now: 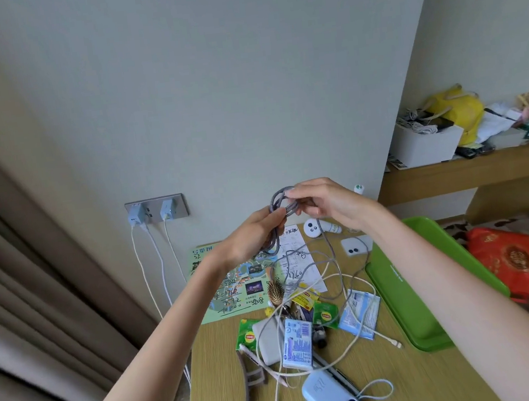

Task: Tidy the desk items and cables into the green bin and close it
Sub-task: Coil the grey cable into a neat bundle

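A grey braided cable (279,201) is coiled in loops between both hands, raised above the desk. My left hand (254,234) grips the bundle of loops from below. My right hand (321,202) pinches the top loop with its fingertips. The cable's loose end trails down over the desk to the right (335,258). The green bin (408,286) lies at the desk's right edge, partly hidden by my right forearm. Scattered on the desk are a white cable (359,324), a blue power bank (331,397), a white power bank (267,341), tea packets (246,336) and a tissue pack (297,343).
A printed map (233,289) and a paper receipt (295,253) lie at the desk's back. Two chargers (150,211) sit in the wall socket with white cords hanging down. A curtain hangs at left. A shelf with boxes and bags (440,134) is at right, a red bag (517,263) below it.
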`<state>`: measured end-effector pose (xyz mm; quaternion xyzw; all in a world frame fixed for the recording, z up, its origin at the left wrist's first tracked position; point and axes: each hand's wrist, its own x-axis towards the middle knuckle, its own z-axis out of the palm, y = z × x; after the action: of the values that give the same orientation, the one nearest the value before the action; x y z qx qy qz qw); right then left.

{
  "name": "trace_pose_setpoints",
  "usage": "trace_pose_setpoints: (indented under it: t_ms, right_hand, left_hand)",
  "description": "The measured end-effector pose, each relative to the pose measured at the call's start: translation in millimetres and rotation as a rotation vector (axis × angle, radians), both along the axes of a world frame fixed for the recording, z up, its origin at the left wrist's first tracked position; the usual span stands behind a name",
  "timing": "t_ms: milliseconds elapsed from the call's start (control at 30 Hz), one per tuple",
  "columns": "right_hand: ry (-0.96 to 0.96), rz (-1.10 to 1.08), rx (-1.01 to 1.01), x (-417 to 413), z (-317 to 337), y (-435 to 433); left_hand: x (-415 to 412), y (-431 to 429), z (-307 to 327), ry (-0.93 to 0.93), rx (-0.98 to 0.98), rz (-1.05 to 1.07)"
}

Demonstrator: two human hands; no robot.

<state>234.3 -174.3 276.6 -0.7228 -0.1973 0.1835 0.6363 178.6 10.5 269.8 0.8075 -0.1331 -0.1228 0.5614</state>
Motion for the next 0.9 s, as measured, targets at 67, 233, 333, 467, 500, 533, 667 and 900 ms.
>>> trace_pose_setpoints:
  t_ms: [67,233,333,467,500,533,667,900]
  right_hand:
    - [0.071,0.067,0.109,3.3,-10.0,-11.8]
    - [-0.026,-0.109,-0.03,1.1,-57.7,-31.5]
    - [-0.061,-0.209,0.024,-3.9,-82.7,-32.2]
    - [-0.175,-0.244,0.036,-7.5,-107.1,-20.2]
    - [-0.234,-0.265,0.027,-7.8,-114.7,-17.6]
    - [-0.294,-0.283,0.016,-8.2,-122.7,-15.0]
    - [-0.482,-0.247,-0.007,-13.3,-154.7,-8.7]
    - [-0.582,-0.173,-0.016,-31.7,-203.7,-19.0]
  left_hand:
    - [1.4,-4.3,-4.2,0.011,-0.035,0.05]
    - [12.1,-14.8,-16.6,-0.022,-0.16,0.231]
    - [21.3,-25.8,-32.4,-0.102,-0.185,0.358]
    - [28.7,-42.3,-65.1,-0.121,-0.262,0.44]
    - [30.6,-45.2,-73.2,-0.121,-0.291,0.435]
    - [32.3,-47.6,-81.0,-0.123,-0.319,0.428]
    - [36.1,-55.8,-112.2,-0.166,-0.383,0.367]
    - [26.3,-59.8,-166.5,-0.257,-0.331,0.359]
